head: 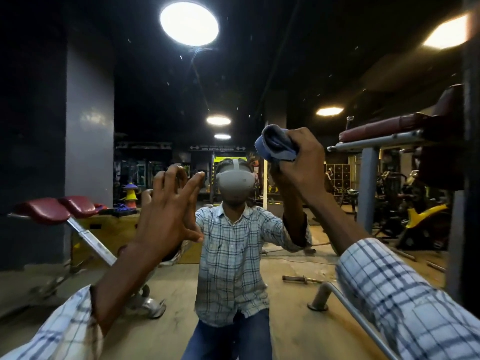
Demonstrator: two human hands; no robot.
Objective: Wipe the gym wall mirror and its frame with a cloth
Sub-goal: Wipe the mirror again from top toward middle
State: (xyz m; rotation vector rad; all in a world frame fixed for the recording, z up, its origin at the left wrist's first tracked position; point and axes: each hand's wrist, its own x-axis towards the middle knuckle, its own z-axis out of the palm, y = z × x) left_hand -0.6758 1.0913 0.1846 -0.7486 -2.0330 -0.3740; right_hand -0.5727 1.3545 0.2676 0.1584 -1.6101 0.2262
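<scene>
A dim gym, doubled in the wall mirror (155,87), where we hold the blue cloth (275,145) up to the glass.

The cloth sits bunched just right of the mirror's middle, above the reflected headset. Our right hand (304,162) grips it with fingers curled round the wad, and the forearm reaches up from the lower right. Our left hand (166,211) is raised beside it, fingers straight and spread, holding nothing. Its tips seem braced on the glass where they meet their reflection. To wipe well, we judge the cloth should be flattened for wider contact. We would then draw it in overlapping passes toward the pale specks (181,57) under the reflected ceiling lamp (189,23). From there we would work out to the dark upright (471,126) at the right edge, which may be the frame; we cannot tell.
</scene>
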